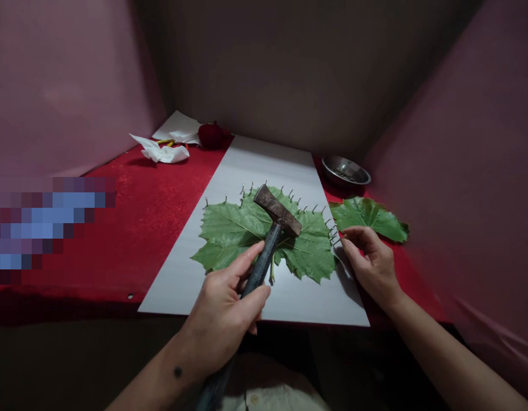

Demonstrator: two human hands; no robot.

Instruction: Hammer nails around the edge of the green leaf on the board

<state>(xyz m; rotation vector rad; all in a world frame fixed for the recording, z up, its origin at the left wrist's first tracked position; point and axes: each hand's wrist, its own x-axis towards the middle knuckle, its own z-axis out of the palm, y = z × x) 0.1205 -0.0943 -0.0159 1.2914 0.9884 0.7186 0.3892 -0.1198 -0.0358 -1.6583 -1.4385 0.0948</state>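
Observation:
A large green leaf (233, 228) lies on a long white board (264, 160), with several upright nails (252, 187) along its upper and right edges. My left hand (229, 305) is wrapped round the dark handle of a hammer (277, 211), whose rusty head is over the middle of the leaf. At the leaf's right edge, my right hand (373, 262) has its thumb and index finger pinched together beside the lowest nails. What they hold, if anything, is too small to make out.
A second leaf (370, 217) lies on the red table (161, 200) at the right, below a metal bowl (346, 171) of small pieces. Crumpled white paper (165, 153) and a dark red object (211, 135) are at the back left. Pink walls flank the table.

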